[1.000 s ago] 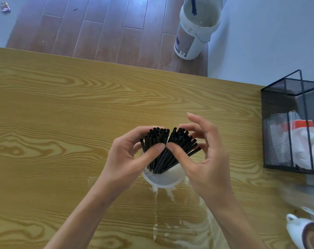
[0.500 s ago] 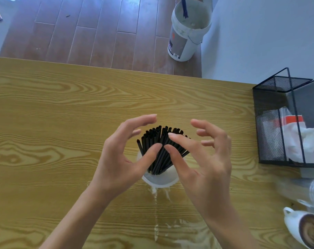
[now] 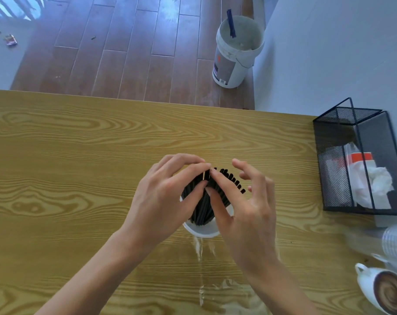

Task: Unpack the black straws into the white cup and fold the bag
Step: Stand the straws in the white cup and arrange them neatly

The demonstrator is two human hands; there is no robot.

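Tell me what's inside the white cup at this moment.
The white cup holds a fanned bundle of black straws, touched by both hands' fingers. The cup's bottom and the straws' lower ends are hidden.

Bare table (image 3: 68, 178) lies left of the white cup (image 3: 202, 230); a mesh basket (image 3: 336, 169) blocks the right.

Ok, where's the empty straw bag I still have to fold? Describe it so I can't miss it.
Start at the wooden table and find the white cup of black straws near its middle. The bag lies flat on the table just in front of the cup, toward the person. It is clear, crinkled plastic that shows only as pale glints, unlike the solid mug to its right.
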